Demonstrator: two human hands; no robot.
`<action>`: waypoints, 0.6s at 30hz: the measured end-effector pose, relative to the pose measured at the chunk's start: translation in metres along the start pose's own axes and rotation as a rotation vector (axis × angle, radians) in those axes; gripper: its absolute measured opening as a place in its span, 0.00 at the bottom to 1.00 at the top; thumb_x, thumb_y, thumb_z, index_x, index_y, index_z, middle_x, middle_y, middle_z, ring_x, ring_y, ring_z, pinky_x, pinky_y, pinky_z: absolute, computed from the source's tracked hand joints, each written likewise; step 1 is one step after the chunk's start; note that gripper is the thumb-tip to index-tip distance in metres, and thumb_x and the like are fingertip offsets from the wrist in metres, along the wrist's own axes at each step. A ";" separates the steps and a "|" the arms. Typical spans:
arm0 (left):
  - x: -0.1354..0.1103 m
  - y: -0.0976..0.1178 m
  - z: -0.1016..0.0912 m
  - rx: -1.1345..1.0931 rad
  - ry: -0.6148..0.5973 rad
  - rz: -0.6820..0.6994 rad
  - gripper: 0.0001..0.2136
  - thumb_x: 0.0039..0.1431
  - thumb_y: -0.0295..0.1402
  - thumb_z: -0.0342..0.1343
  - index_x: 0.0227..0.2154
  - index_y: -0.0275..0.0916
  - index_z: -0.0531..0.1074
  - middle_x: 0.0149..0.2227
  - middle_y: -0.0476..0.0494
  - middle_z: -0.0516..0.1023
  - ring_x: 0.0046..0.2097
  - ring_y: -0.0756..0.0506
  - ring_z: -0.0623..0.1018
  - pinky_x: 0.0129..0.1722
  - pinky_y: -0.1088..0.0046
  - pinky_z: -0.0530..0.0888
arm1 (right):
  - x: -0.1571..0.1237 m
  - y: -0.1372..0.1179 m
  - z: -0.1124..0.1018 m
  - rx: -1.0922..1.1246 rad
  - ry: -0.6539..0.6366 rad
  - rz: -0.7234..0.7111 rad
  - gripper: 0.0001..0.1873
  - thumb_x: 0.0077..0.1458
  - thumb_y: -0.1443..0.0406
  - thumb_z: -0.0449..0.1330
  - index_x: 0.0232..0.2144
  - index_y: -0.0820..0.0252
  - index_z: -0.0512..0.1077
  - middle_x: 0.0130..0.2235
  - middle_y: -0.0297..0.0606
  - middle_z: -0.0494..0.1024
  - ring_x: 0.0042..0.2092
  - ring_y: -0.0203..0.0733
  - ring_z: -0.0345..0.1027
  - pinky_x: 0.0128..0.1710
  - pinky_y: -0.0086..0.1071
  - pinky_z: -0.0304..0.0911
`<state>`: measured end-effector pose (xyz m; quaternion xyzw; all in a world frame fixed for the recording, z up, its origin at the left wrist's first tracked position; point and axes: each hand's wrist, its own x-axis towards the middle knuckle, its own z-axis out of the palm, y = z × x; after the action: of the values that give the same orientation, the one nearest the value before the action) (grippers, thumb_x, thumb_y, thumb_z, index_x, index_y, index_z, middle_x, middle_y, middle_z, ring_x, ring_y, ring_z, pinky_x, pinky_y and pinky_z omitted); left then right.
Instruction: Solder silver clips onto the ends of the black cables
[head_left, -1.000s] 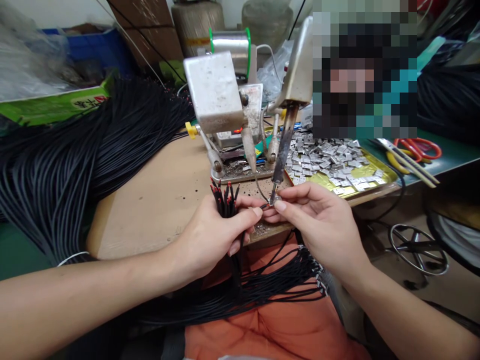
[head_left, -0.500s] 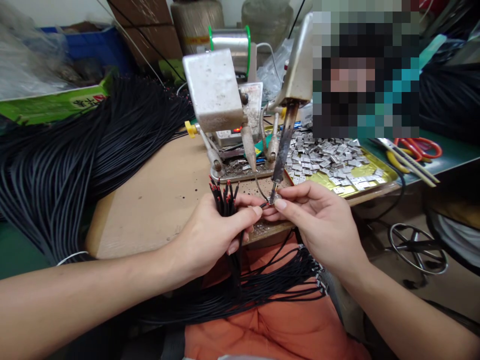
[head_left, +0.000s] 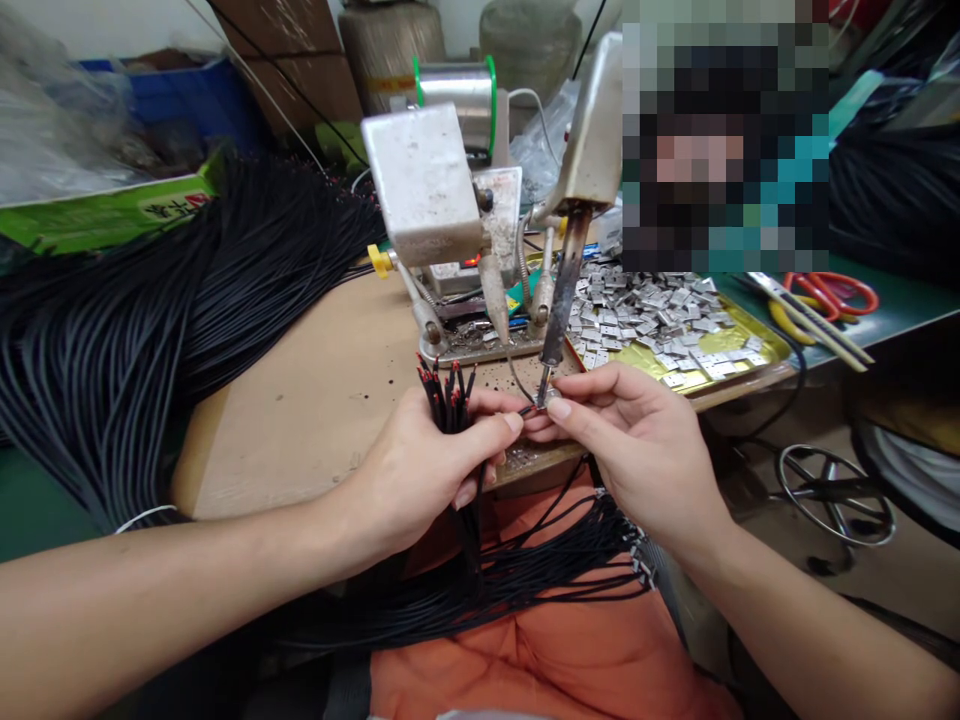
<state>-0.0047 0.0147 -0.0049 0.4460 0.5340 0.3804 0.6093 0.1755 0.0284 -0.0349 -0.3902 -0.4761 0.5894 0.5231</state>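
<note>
The left hand (head_left: 420, 470) has its fingers clamped around a bundle of thin black red-tipped wires (head_left: 450, 405), while the right hand (head_left: 637, 445) pinches a small silver metal terminal (head_left: 553, 397) between its fingertips. A scorched dark metal soldering iron (head_left: 564, 290) reaches down just beside those fingertips. Beyond them, a shallow gold tray (head_left: 772, 350) of silver terminals sits on the tan worktop (head_left: 300, 420).

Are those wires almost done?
Done: the black wires over the lap have metal tabs on their ends. In hand: the right hand holds a wire end at the soldering iron; the left hand grips a red-tipped bunch. Left: a black wire heap and a tray of silver tabs.
</note>
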 end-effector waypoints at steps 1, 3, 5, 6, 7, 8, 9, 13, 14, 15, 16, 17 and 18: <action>0.000 0.000 0.000 0.008 0.004 -0.004 0.10 0.56 0.36 0.65 0.39 0.37 0.80 0.18 0.53 0.71 0.18 0.55 0.65 0.13 0.83 0.59 | 0.000 0.000 0.000 -0.007 0.002 0.006 0.10 0.54 0.61 0.71 0.36 0.56 0.75 0.32 0.35 0.85 0.34 0.44 0.83 0.40 0.39 0.81; 0.000 0.000 -0.001 0.029 0.015 -0.009 0.10 0.57 0.36 0.65 0.39 0.37 0.80 0.17 0.53 0.71 0.17 0.55 0.64 0.13 0.83 0.59 | 0.000 -0.001 0.001 -0.012 0.003 0.016 0.10 0.54 0.61 0.71 0.35 0.56 0.74 0.32 0.35 0.85 0.34 0.44 0.83 0.40 0.39 0.81; 0.000 0.000 -0.001 0.045 0.024 -0.008 0.09 0.57 0.36 0.65 0.38 0.38 0.81 0.17 0.53 0.71 0.17 0.56 0.64 0.13 0.83 0.59 | 0.000 -0.001 0.002 -0.004 0.001 0.020 0.10 0.54 0.61 0.71 0.35 0.56 0.74 0.32 0.35 0.85 0.34 0.43 0.83 0.40 0.38 0.80; 0.000 0.000 -0.001 0.048 0.024 -0.006 0.09 0.57 0.36 0.65 0.38 0.38 0.81 0.17 0.53 0.71 0.17 0.55 0.65 0.13 0.84 0.59 | 0.000 -0.002 0.002 0.001 0.001 0.019 0.10 0.54 0.62 0.71 0.35 0.56 0.74 0.32 0.35 0.85 0.34 0.43 0.83 0.40 0.37 0.80; 0.000 0.000 -0.001 0.048 0.024 -0.004 0.08 0.57 0.35 0.65 0.38 0.38 0.81 0.17 0.53 0.71 0.17 0.55 0.65 0.13 0.84 0.59 | 0.000 -0.002 0.001 0.004 0.000 0.018 0.09 0.54 0.62 0.71 0.35 0.56 0.74 0.32 0.35 0.85 0.34 0.43 0.83 0.40 0.36 0.80; 0.000 0.000 -0.001 0.050 0.023 -0.001 0.08 0.57 0.35 0.65 0.37 0.38 0.81 0.17 0.53 0.71 0.17 0.55 0.65 0.13 0.84 0.59 | 0.000 -0.002 0.001 0.003 -0.001 0.018 0.09 0.55 0.62 0.71 0.35 0.56 0.74 0.32 0.35 0.85 0.34 0.42 0.83 0.40 0.36 0.80; 0.000 0.000 -0.001 0.056 0.022 0.000 0.08 0.57 0.35 0.65 0.37 0.38 0.81 0.17 0.53 0.71 0.18 0.55 0.65 0.14 0.84 0.59 | 0.000 -0.002 0.001 -0.001 -0.002 0.021 0.09 0.55 0.62 0.70 0.35 0.56 0.74 0.32 0.35 0.85 0.34 0.42 0.83 0.40 0.35 0.80; 0.001 -0.001 -0.001 0.094 0.018 0.004 0.08 0.57 0.35 0.64 0.38 0.38 0.81 0.17 0.52 0.71 0.18 0.54 0.66 0.14 0.83 0.60 | -0.002 -0.002 0.000 -0.020 -0.001 0.031 0.10 0.54 0.62 0.71 0.35 0.56 0.74 0.31 0.34 0.84 0.33 0.43 0.83 0.40 0.37 0.80; 0.001 -0.001 -0.001 0.101 0.013 0.002 0.08 0.57 0.35 0.64 0.38 0.37 0.81 0.17 0.52 0.72 0.18 0.54 0.67 0.13 0.83 0.60 | -0.002 -0.002 0.000 -0.023 -0.002 0.033 0.10 0.53 0.63 0.71 0.35 0.55 0.73 0.31 0.34 0.84 0.33 0.43 0.82 0.39 0.37 0.80; 0.001 -0.001 -0.001 0.097 -0.003 0.012 0.08 0.57 0.34 0.64 0.38 0.37 0.80 0.18 0.51 0.73 0.19 0.53 0.68 0.14 0.82 0.61 | -0.003 -0.002 0.000 -0.026 -0.002 0.034 0.10 0.53 0.63 0.71 0.34 0.55 0.73 0.30 0.34 0.84 0.33 0.43 0.82 0.39 0.37 0.80; 0.001 -0.001 -0.001 0.081 -0.023 0.026 0.08 0.56 0.33 0.65 0.38 0.36 0.80 0.20 0.50 0.74 0.19 0.53 0.70 0.14 0.82 0.62 | -0.003 -0.002 0.001 -0.027 -0.002 0.033 0.10 0.53 0.64 0.72 0.33 0.55 0.73 0.30 0.33 0.84 0.33 0.43 0.82 0.39 0.36 0.80; 0.001 0.000 -0.001 0.069 -0.037 0.030 0.08 0.56 0.32 0.65 0.38 0.36 0.79 0.22 0.48 0.76 0.21 0.52 0.72 0.14 0.82 0.64 | -0.003 -0.003 0.001 -0.027 -0.001 0.033 0.10 0.52 0.65 0.72 0.33 0.55 0.73 0.29 0.33 0.84 0.33 0.42 0.82 0.39 0.36 0.80; 0.001 0.000 -0.001 0.057 -0.044 0.032 0.09 0.56 0.32 0.65 0.38 0.35 0.79 0.23 0.48 0.77 0.22 0.51 0.73 0.15 0.82 0.65 | -0.003 -0.003 0.001 -0.026 0.000 0.033 0.10 0.52 0.65 0.72 0.32 0.55 0.73 0.29 0.33 0.84 0.32 0.42 0.82 0.38 0.35 0.80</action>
<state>-0.0057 0.0159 -0.0053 0.4798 0.5238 0.3650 0.6018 0.1754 0.0253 -0.0320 -0.4046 -0.4773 0.5916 0.5083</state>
